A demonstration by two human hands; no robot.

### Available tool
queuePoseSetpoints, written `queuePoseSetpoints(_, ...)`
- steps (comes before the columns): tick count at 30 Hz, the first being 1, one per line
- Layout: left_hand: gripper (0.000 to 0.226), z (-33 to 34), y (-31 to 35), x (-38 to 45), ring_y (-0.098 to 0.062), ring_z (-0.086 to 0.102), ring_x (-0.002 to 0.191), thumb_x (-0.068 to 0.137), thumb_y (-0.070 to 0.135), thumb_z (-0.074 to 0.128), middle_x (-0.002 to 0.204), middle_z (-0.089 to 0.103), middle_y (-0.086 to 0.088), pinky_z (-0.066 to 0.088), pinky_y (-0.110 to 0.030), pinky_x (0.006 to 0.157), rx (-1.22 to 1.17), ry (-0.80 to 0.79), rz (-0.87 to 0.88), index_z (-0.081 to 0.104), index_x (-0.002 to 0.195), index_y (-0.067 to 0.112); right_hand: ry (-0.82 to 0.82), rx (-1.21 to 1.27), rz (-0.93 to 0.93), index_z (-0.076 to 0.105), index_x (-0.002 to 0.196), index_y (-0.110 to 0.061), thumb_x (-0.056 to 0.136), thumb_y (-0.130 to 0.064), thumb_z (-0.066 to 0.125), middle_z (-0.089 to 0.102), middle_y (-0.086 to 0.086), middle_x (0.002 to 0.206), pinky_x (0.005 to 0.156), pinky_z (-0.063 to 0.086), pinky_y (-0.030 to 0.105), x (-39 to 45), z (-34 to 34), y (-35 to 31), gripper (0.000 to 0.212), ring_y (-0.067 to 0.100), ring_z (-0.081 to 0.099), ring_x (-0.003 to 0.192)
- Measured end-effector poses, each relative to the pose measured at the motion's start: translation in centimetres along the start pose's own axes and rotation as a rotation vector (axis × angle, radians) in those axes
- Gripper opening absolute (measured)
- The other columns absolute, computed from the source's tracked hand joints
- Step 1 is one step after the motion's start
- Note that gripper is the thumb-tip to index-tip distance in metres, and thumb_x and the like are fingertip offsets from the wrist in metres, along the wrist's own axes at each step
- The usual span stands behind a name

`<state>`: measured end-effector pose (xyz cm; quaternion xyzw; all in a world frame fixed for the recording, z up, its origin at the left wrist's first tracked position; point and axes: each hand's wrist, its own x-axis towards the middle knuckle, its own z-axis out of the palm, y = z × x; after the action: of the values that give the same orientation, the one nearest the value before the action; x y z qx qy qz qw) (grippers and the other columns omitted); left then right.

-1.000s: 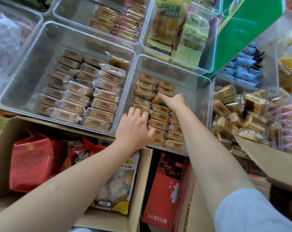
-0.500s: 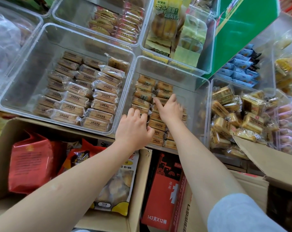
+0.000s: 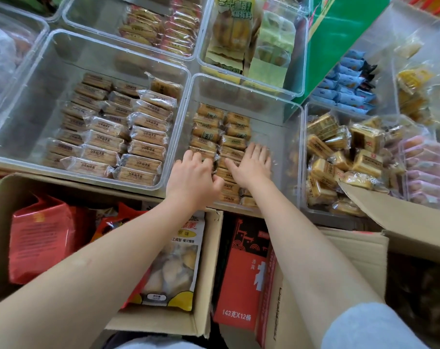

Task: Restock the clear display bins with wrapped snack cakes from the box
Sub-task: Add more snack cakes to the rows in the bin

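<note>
Both hands reach into the middle clear bin [image 3: 284,137], where wrapped snack cakes [image 3: 209,133] lie stacked in two columns along its left side. The left hand [image 3: 192,176] rests on the left column with fingers curled over the packets, while the right hand [image 3: 251,165] lies flat, fingers spread, on the right column. An open cardboard box [image 3: 201,321] of bagged snacks sits just below the bins.

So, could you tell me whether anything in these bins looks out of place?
One wrapped cake at the far right corner of the left bin sits tilted, out of line with its neat rows.
</note>
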<state>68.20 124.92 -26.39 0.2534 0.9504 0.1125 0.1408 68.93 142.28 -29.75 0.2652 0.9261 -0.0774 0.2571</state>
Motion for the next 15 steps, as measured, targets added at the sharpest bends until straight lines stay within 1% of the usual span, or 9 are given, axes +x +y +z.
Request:
queuePoseSetpoints(1,0.044,0.0,0.0,0.0,-0.029,0.047,0.114,0.092,0.042,0.040,0.114,0.060,-0.012,0.045,-0.043,0.087,-0.006,-0.002,0.004,0.063,0.110,0.009,-0.056,0.008,-0.014,0.001,0.158,-0.003,0.097,-0.068,0.032,-0.001,0.018,0.166,0.124,0.004,0.048,-1.4,-0.8,-0.2,0.095,0.033,0.000,0.154)
queuePoseSetpoints(3,0.045,-0.2,0.0,-0.2,-0.029,0.047,0.118,0.093,0.042,0.040,0.118,0.060,-0.013,0.045,-0.044,0.091,-0.016,-0.001,0.017,0.063,0.114,0.008,-0.100,0.074,-0.103,0.032,0.153,-0.006,0.098,-0.060,0.043,0.030,0.017,0.159,0.119,0.029,0.049,-4.9,-3.4,0.3,0.078,0.034,0.029,0.146)
queuePoseSetpoints(4,0.046,-0.2,-0.1,-0.3,-0.030,0.047,0.119,0.094,0.041,0.041,0.121,0.060,-0.013,0.044,-0.045,0.093,-0.018,-0.001,0.022,0.063,0.117,0.008,-0.065,0.124,-0.167,0.046,0.146,-0.010,0.098,-0.056,0.044,0.045,0.012,0.150,0.111,0.039,0.048,-7.2,-5.0,1.1,0.066,0.031,0.043,0.137)
queuePoseSetpoints(5,0.045,-0.3,-0.1,-0.5,-0.030,0.047,0.121,0.095,0.039,0.042,0.125,0.059,-0.014,0.043,-0.046,0.095,-0.012,-0.004,0.021,0.062,0.120,0.007,-0.004,0.175,-0.221,0.053,0.140,-0.015,0.099,-0.053,0.045,0.054,0.007,0.140,0.104,0.045,0.045,-9.7,-6.7,2.3,0.057,0.026,0.051,0.128)
queuePoseSetpoints(8,0.041,-0.5,1.4,-1.8,-0.035,0.048,0.124,0.095,0.030,0.048,0.132,0.059,-0.018,0.036,-0.051,0.106,-0.022,0.085,0.009,0.062,0.124,0.005,0.192,0.330,-0.336,0.063,0.124,-0.022,0.101,-0.043,0.046,0.066,-0.001,0.114,0.084,0.052,0.035,-18.5,-11.1,7.9,0.036,0.015,0.060,0.101)
queuePoseSetpoints(11,0.049,-1.7,7.9,-6.7,-0.036,0.052,0.121,0.090,0.036,0.047,0.126,0.063,-0.017,0.032,-0.048,0.107,-0.336,0.195,0.131,0.065,0.125,0.007,0.374,0.426,-0.391,0.069,0.101,-0.016,0.103,-0.031,0.049,0.066,0.000,0.088,0.070,0.047,0.029,-26.2,-12.1,15.1,0.025,0.013,0.059,0.081)
queuePoseSetpoints(13,0.051,-2.3,13.4,-12.1,-0.024,0.051,0.124,0.090,0.043,0.049,0.130,0.060,-0.005,0.037,-0.041,0.106,-0.632,0.102,0.247,0.061,0.130,0.015,0.420,0.433,-0.322,0.071,0.096,-0.014,0.102,-0.027,0.050,0.068,-0.001,0.086,0.071,0.047,0.027,-29.3,-10.7,19.6,0.025,0.011,0.059,0.078)
queuePoseSetpoints(14,0.053,-2.4,16.2,-15.0,-0.016,0.047,0.129,0.089,0.046,0.053,0.137,0.054,0.002,0.036,-0.036,0.109,-0.749,0.001,0.292,0.055,0.137,0.023,0.407,0.439,-0.267,0.072,0.097,-0.016,0.102,-0.027,0.051,0.069,-0.004,0.089,0.073,0.047,0.025,-30.4,-9.6,21.8,0.024,0.009,0.059,0.080)
queuePoseSetpoints(15,0.062,-2.2,18.4,-17.5,-0.009,0.036,0.138,0.088,0.050,0.057,0.147,0.043,0.008,0.030,-0.031,0.114,-0.830,-0.097,0.317,0.044,0.145,0.031,0.360,0.439,-0.219,0.072,0.098,-0.018,0.102,-0.027,0.051,0.069,-0.006,0.092,0.075,0.049,0.026,-31.0,-8.5,23.4,0.023,0.008,0.060,0.083)
